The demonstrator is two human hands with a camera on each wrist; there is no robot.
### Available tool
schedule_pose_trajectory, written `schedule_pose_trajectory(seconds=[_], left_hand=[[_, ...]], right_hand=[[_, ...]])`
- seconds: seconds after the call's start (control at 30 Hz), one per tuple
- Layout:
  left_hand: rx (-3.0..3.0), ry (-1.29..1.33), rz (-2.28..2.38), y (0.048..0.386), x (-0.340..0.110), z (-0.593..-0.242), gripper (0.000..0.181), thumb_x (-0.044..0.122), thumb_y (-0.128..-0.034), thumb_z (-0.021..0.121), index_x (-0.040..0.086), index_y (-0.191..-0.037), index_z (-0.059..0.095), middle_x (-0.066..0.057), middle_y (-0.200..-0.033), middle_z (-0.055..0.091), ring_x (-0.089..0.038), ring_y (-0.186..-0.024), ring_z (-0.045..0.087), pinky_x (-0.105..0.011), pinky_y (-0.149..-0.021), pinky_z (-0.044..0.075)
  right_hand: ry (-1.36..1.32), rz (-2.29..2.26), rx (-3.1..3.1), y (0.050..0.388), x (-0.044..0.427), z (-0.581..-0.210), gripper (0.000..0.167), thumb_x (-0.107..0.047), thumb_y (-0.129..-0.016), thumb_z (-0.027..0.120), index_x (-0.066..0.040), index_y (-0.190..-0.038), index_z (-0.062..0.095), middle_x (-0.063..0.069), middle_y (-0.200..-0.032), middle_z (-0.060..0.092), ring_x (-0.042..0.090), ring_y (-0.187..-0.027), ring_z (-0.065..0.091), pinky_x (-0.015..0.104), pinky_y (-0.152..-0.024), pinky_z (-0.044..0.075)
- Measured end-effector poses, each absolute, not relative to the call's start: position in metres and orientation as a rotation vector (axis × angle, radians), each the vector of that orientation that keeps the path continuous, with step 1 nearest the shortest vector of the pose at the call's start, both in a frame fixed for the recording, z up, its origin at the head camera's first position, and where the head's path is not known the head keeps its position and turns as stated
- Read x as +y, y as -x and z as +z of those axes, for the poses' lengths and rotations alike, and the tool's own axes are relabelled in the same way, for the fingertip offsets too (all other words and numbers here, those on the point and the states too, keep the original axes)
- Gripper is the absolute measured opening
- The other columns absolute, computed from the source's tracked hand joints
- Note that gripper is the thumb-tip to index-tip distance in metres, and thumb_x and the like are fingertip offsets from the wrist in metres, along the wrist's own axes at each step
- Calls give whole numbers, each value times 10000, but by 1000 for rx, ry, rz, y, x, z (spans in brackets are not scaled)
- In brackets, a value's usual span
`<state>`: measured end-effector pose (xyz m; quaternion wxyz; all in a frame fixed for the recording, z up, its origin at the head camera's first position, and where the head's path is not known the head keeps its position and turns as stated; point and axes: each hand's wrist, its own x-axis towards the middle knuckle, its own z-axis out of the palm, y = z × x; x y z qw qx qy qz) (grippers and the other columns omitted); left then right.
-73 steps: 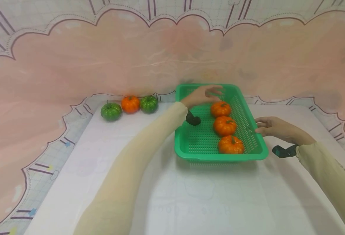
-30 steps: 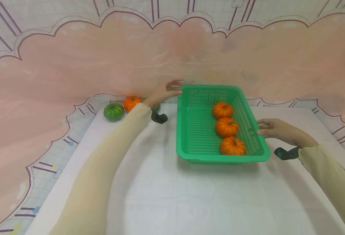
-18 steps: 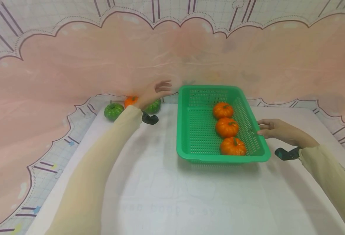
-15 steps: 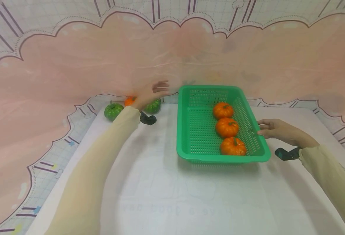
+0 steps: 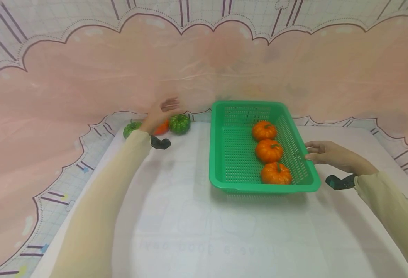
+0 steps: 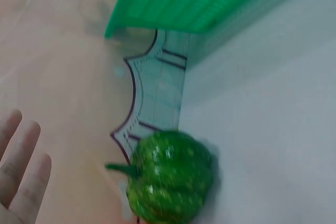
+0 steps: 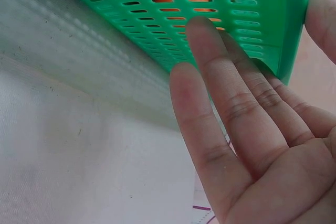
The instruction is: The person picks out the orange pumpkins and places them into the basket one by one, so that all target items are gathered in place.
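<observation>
My left hand [image 5: 158,116], fingers extended and holding nothing, hovers over the row of small pumpkins at the back left. Beneath it an orange pumpkin [image 5: 161,128] is partly covered; one green pumpkin [image 5: 179,124] lies to its right and another green pumpkin [image 5: 131,129] to its left, partly behind the wrist. In the left wrist view the nearest green pumpkin [image 6: 170,177] shows its stem beside my fingers [image 6: 32,182]. My right hand [image 5: 332,154] holds the right rim of the green plastic basket [image 5: 259,188], thumb over the rim and fingers [image 7: 241,103] against its perforated outer wall.
Inside the basket, along its right side, stand three orange pumpkins [image 5: 269,151] in a line. The white tabletop [image 5: 204,227] stretches in front of it. A patterned pink cloth [image 5: 190,69] rises behind the table.
My left hand has left the basket's inside and moved left to above the pumpkin row, with nothing in it. My right hand stays at the basket's rim.
</observation>
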<state>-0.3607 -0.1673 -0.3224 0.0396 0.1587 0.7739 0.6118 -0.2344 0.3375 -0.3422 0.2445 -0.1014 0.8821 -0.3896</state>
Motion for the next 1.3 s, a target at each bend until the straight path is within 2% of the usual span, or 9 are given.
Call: schedule_pose_trajectory(seconds=[0.13,0.33,0.6,0.9,1.3], left_hand=[[2436,-412,1825,365,-181,-331,606,135,-899,618,83,-1441,352,-167,-1455,411,-309,-1334,411,-410,-1141,325],[2504,-359,1841,367,-196,-340,601,141,-895,628,75,-1432,367,-174,-1447,422,-314,-1326,422,-409,-1124,350],[2593,-317,1835,367,-210,-353,620,53,-887,616,67,-1444,346,-161,-1473,390,-314,-1344,392,-425,-1127,343],[2666,-221,1825,369,-216,-363,680,65,-874,641,64,-1461,299,-138,-1509,331,-304,-1371,347,-439,-1158,284],[2746,-105,1729,379,-219,-377,724,116,-876,652,87,-1482,258,-103,-1537,294,-262,-1410,288,-376,-1187,235]], right_hand=[[277,-1067,2409,235,337,-342,625,-223,-966,516,98,-1423,237,330,-1402,395,-60,-1015,563,488,-987,468],[276,-1087,2404,235,337,-342,626,-207,-960,526,111,-1417,240,341,-1395,395,-109,-964,560,459,-972,488],[257,-1084,2404,234,336,-342,639,-223,-960,528,105,-1422,234,339,-1400,390,-86,-985,568,480,-985,475],[260,-1085,2401,235,337,-343,635,-228,-963,523,96,-1427,235,327,-1412,383,-58,-1022,566,461,-988,476],[256,-1076,2404,236,339,-345,624,-234,-968,515,86,-1427,241,317,-1422,375,160,-1145,574,447,-987,478]])
